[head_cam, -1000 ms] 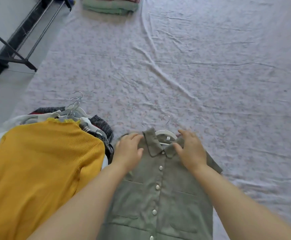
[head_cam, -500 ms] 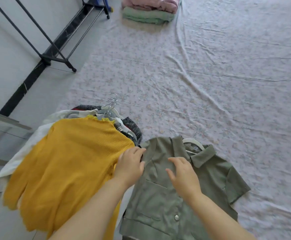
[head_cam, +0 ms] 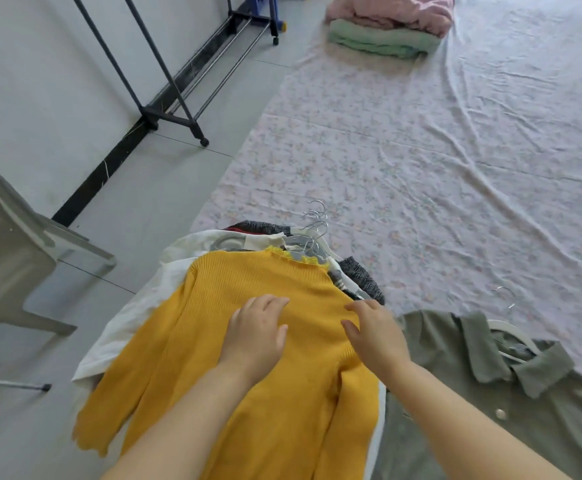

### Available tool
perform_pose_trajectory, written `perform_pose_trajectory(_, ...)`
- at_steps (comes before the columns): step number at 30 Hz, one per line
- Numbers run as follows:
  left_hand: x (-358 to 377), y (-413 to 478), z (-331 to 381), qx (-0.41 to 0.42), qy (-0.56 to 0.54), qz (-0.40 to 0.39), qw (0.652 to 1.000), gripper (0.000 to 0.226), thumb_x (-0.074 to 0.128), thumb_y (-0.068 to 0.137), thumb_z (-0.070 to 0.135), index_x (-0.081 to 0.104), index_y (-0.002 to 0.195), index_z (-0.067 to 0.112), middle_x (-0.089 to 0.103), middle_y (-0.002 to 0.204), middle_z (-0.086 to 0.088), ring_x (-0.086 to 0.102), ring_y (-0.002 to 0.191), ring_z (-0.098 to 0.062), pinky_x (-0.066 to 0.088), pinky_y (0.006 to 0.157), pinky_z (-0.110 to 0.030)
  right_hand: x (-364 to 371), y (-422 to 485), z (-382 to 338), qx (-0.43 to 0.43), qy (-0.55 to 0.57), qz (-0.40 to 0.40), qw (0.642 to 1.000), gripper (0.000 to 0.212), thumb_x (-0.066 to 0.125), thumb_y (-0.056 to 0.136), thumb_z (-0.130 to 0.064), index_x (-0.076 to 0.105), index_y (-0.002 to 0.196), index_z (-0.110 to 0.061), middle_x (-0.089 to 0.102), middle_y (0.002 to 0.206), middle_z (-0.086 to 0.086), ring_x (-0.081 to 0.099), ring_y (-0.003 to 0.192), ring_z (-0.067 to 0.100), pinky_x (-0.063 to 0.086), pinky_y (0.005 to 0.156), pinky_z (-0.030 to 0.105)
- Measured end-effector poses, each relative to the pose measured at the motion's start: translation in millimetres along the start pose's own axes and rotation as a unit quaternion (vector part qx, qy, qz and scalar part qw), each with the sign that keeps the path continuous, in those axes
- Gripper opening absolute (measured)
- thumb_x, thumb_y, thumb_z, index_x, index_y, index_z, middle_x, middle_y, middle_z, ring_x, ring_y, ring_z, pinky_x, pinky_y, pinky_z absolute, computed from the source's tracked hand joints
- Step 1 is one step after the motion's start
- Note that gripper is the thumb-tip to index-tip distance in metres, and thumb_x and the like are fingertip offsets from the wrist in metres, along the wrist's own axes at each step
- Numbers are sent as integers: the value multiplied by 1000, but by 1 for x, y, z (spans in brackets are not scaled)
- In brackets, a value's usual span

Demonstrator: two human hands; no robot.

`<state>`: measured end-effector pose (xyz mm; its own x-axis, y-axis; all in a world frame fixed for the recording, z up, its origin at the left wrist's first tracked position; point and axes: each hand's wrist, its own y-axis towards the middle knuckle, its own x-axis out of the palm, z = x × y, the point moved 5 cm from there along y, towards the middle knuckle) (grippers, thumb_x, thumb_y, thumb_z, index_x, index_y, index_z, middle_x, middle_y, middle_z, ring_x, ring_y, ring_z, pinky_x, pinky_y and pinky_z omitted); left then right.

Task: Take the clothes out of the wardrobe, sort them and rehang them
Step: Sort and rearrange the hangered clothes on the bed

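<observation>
Head view, the only one. Both hands are on the yellow sweater point(head_cam: 185, 358), which tops a pile of hangered clothes at the near left edge of the floral sheet point(head_cam: 421, 168).

The left hand point(head_cam: 255, 336) lies flat on the sweater's chest, fingers relaxed and slightly spread, gripping nothing. The right hand point(head_cam: 374, 336) sits at the sweater's right shoulder edge, fingers loosely bent and thumb out. We see no cloth pinched in it, so we read it as unclenched. The two hands are near each other, with bare yellow knit between them.

Under the sweater we see a white garment point(head_cam: 137, 306) sticking out to the left and grey knits at the far side. The metal hanger hooks point(head_cam: 315, 220) bunch just past the collar.

The green shirt point(head_cam: 456, 393) lies just right of the pile, beside the right forearm, collar away from us, with a white hanger point(head_cam: 514, 336) in its neck.

A folded stack point(head_cam: 383, 29) of pink over green lies at the sheet's far end. The garment rack point(head_cam: 165, 98) stands by the wall at left, and a plastic chair point(head_cam: 9, 271) is at the left edge.
</observation>
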<state>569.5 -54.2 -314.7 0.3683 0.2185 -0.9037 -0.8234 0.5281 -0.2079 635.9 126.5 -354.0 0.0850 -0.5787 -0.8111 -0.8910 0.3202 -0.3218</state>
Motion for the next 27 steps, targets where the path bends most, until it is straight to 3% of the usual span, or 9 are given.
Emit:
perform_pose_trajectory(10,35,26,-77,16,-42,6,999,45,46,94,30,39,138,26,42,133,11,34,124,-8,22,101,-22,65,107,-8,73,-129,7,989,58,58,87,-43,40,134,-14,52,126,8,48,117,28,39,94,40)
perform_pose_trajectory(16,37,19,-90,17,-67,17,997,44,48,93,27,42,136,26,44,132,10,35,124,-7,23,101,-21,74,101,-10,57,-79,77,992,52,64,84,-35,49,129,-13,54,121,10,47,113,31,37,93,40)
perform_pose_trajectory(21,15,16,-84,31,-75,47,996,43,57,88,18,50,131,17,52,128,1,44,121,-17,30,99,-30,51,69,-22,-10,-35,167,985,51,70,79,-32,54,126,-21,56,103,3,57,90,27,38,61,28)
perform_pose_trajectory(27,-44,15,-57,55,-58,126,989,60,68,80,11,44,134,3,48,133,-18,44,123,-37,32,103,-45,-9,8,-62,-93,-64,276,955,54,85,63,-23,66,113,-15,64,85,3,62,62,21,39,39,20)
